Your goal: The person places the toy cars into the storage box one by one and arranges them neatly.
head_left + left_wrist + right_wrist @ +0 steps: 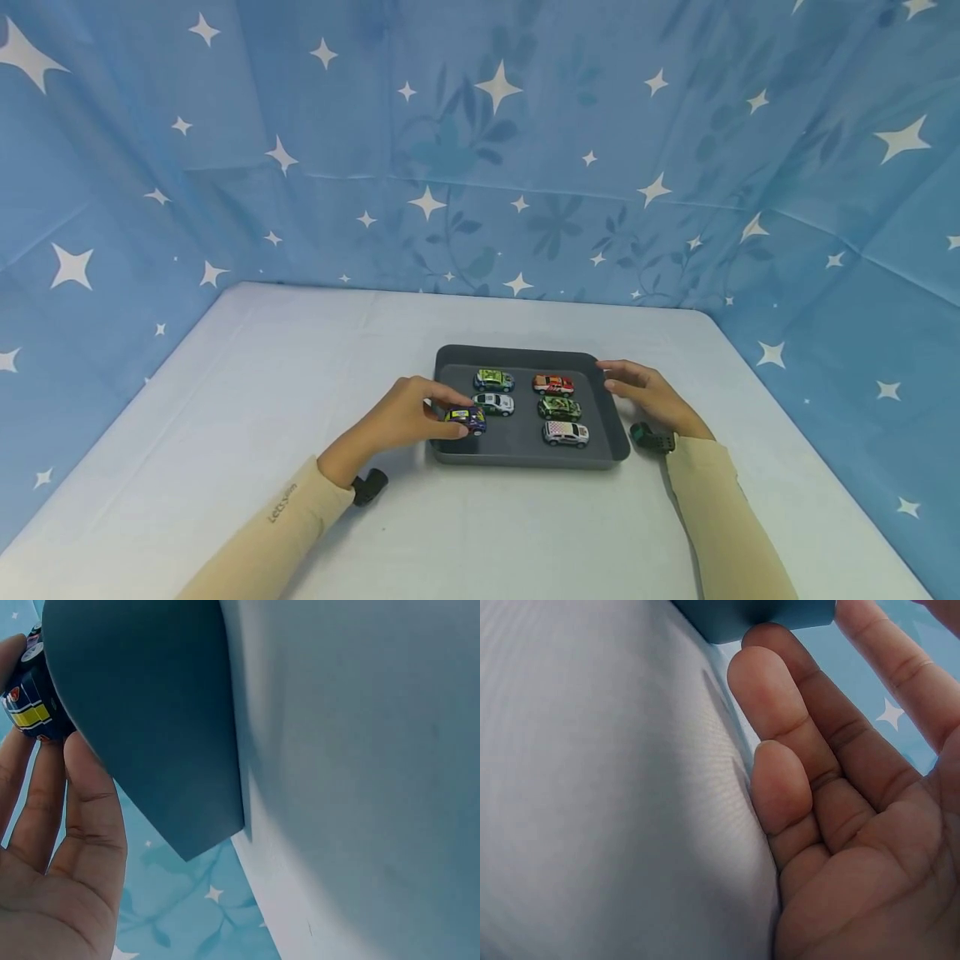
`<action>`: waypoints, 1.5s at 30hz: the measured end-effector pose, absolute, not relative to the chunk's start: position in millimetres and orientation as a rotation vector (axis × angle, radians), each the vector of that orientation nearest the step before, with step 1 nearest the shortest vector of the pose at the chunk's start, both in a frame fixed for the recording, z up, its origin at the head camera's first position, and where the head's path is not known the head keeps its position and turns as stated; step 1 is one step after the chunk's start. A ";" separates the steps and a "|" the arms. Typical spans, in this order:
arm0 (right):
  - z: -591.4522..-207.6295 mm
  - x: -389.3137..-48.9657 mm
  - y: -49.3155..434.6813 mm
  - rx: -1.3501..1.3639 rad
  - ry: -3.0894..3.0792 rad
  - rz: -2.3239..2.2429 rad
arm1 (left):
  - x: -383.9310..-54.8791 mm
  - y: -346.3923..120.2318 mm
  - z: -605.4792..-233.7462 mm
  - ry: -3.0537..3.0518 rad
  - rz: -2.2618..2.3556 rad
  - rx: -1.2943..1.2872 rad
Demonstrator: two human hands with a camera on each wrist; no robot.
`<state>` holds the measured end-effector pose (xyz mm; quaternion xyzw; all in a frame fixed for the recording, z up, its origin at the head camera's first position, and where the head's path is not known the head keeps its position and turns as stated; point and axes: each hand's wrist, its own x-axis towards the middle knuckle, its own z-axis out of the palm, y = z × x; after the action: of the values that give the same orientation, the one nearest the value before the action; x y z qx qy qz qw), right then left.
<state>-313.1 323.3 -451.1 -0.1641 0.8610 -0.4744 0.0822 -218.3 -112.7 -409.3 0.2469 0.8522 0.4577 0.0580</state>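
Note:
Between thumb and fingers my left hand pinches a dark blue toy car over the front left corner of a grey tray. A yellow stripe on this car shows in the left wrist view. Behind it in the tray sit a white and green toy car and a yellow-green one. The tray's right column holds a red and orange car, a green car and a white checkered car. My right hand has its fingertips at the tray's right rim, fingers loosely bent.
The tray stands on a white-covered table. A blue curtain with white stars hangs behind the table and along its sides. Dark wrist devices sit at both cuffs.

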 end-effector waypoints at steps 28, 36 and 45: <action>-451.9 -314.0 323.8 -0.507 2.586 -1.402 | -224.7 -77.1 -413.6 2.592 1.387 0.738; -451.5 -313.2 323.3 -0.492 2.577 -1.405 | -224.5 -63.2 -418.3 2.665 1.320 0.687; -451.7 -314.1 324.0 -0.502 2.585 -1.399 | -222.4 -53.4 -418.6 2.751 1.213 0.626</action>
<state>-314.1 324.0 -451.7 -0.1677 0.8641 -0.4678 0.0798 -222.4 -53.4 -418.6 0.2037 0.8953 0.3946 0.0352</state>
